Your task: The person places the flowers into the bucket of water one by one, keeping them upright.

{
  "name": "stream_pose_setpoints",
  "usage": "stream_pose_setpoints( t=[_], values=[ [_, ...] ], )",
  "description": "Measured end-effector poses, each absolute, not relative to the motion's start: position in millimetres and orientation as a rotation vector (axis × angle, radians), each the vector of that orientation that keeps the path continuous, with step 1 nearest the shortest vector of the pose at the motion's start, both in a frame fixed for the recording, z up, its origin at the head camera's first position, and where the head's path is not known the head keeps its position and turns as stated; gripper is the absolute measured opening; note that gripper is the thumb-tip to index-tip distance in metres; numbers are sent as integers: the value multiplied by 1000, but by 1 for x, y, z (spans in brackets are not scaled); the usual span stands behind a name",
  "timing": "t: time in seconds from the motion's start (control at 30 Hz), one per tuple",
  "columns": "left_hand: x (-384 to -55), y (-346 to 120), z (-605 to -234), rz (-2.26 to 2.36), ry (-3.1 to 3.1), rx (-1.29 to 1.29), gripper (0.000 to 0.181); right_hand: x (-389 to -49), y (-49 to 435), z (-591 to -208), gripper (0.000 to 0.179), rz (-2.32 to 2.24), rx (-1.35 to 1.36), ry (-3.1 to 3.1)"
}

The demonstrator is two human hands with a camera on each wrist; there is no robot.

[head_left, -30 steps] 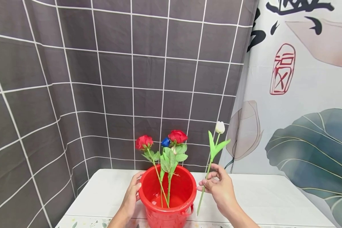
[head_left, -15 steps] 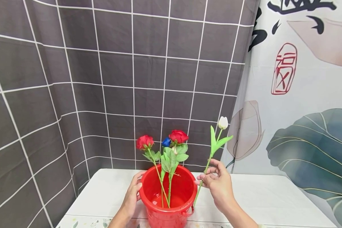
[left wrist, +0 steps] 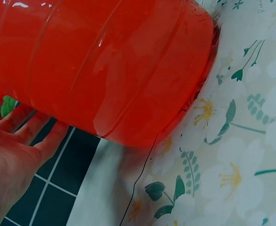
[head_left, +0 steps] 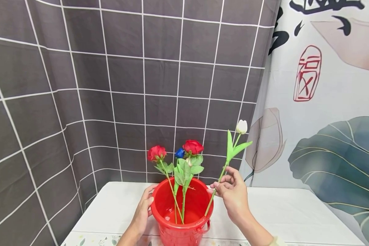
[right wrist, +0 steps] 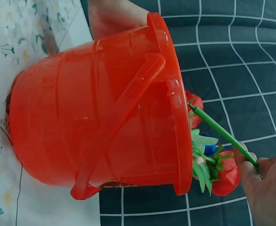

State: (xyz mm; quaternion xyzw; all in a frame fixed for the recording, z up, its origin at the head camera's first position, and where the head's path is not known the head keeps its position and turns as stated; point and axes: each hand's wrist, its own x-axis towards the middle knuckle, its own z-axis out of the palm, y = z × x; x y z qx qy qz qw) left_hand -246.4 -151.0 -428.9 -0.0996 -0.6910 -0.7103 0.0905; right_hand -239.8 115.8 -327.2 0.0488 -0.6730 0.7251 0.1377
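A red bucket (head_left: 179, 235) stands at the table's front, its handle hanging down on the right. My left hand (head_left: 140, 213) rests against its left side; in the left wrist view the fingers (left wrist: 48, 139) lie fairly straight along the wall. With thumb and fingertips, my right hand (head_left: 235, 201) pinches the green stem of a white tulip (head_left: 241, 126), tilted with its bloom to the upper right. In the right wrist view the stem's lower tip (right wrist: 194, 107) is level with the rim area. Two red roses (head_left: 156, 153) and a blue tulip bud (head_left: 179, 153) lean inside the bucket.
A white cloth (head_left: 279, 208) covers the table, with a floral-printed cloth (left wrist: 236, 179) along the front under the bucket. Behind hangs a dark grey curtain (head_left: 126, 78) with white grid lines; a printed white curtain (head_left: 283, 85) hangs at the right.
My right hand has moved up and to the left with the white tulip, which leans more; its stem end went from beside the bucket to above the rim. The left hand stays put.
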Motion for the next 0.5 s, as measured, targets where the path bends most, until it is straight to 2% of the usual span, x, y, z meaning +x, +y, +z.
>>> stream_pose_setpoints(
  t=[0.5],
  values=[
    [-248,-152,-428,-2121,-2061,-275,48,-243,113,-328,59,2020,149,-1945]
  ],
)
